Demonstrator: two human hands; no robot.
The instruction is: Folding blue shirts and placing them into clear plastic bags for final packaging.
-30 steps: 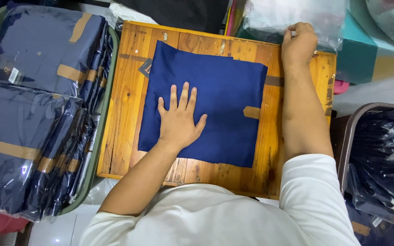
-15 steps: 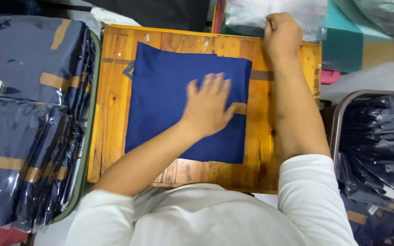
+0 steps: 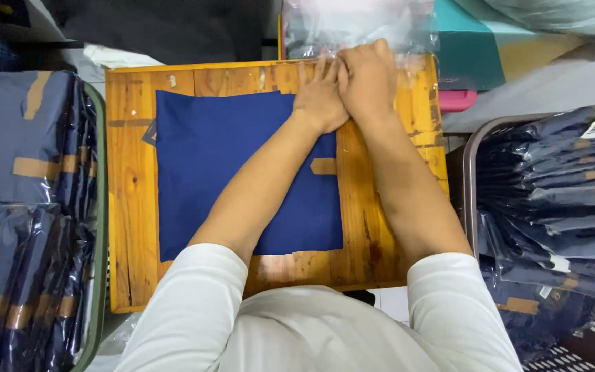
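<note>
Both your hands meet at the far edge of the tabletop (image 3: pixel 129 172): left hand (image 3: pixel 320 100) flat on the folded blue cloth's (image 3: pixel 228 172) far right corner, right hand (image 3: pixel 368 79) with its grip closed on the clear plastic bag (image 3: pixel 352 27). Tug hard and that thin bag could tear. Lift the left palm and the fold may slide askew toward the near edge.

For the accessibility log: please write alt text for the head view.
Both hands, left hand and right hand, meet on a clear plastic bag at the far edge of a wooden table, beyond a folded navy cloth.
</note>
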